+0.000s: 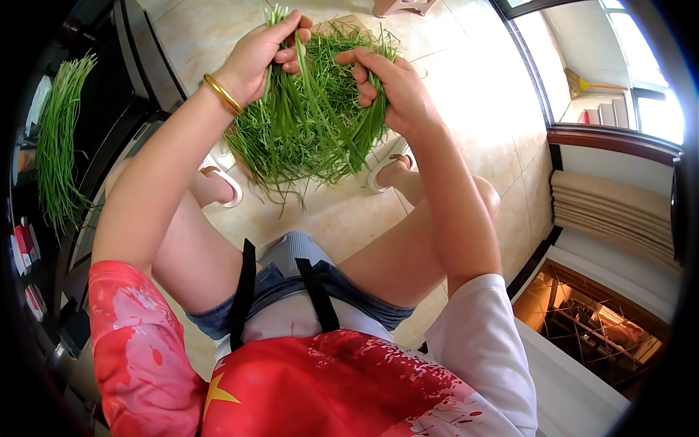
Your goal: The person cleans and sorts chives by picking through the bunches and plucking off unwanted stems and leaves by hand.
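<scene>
My left hand (273,54), with a gold bangle at the wrist, is closed around a bunch of garlic chives (280,91). The pale stem ends stick out above its fingers, and the green leaves hang below. To its right, my right hand (389,87) has its fingers curled round some long green leaves that trail down beneath it; the index finger points left. Under both hands a large loose heap of garlic chives (266,146) spreads over the floor between my feet. Whether leaves run from one hand to the other is hard to make out.
Another long bundle of garlic chives (62,138) lies on the dark cabinet (109,80) at the left. White sandals (231,191) are on my feet, either side of the heap. A pink stool (404,7) stands at the top on the tiled floor (473,95).
</scene>
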`<state>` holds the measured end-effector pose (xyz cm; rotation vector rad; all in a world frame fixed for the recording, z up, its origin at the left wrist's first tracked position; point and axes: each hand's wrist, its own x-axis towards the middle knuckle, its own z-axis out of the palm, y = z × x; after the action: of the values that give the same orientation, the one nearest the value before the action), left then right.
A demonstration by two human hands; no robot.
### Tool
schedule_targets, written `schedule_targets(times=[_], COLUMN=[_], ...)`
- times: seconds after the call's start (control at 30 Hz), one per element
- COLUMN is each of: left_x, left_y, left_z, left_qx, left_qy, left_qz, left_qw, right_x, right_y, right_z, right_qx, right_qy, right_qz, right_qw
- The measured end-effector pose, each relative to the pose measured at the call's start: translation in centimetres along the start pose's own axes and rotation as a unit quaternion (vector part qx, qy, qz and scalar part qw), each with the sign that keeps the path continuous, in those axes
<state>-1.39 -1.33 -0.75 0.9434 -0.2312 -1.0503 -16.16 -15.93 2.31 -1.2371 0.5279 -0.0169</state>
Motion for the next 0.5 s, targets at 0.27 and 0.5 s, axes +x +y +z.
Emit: schedule_targets(times=[0.27,0.5], left_x=[0.7,1.4], left_y=[1.4,2.1], left_z=[-2.7,-4.7], left_qx=[-0.092,-0.132], left_qy=[-0.036,-0.091], left_qz=[-0.005,0.012], left_qw=[0.995,0.987], right_x=[-0.4,-0.6], right_y=[-1.3,-1.4], right_z=[-1.3,-1.4], right_qx=[-0.035,-0.066], right_qy=[0.019,-0.019], right_qz=[-0.009,0.010], right_qw=[0.999,0.998])
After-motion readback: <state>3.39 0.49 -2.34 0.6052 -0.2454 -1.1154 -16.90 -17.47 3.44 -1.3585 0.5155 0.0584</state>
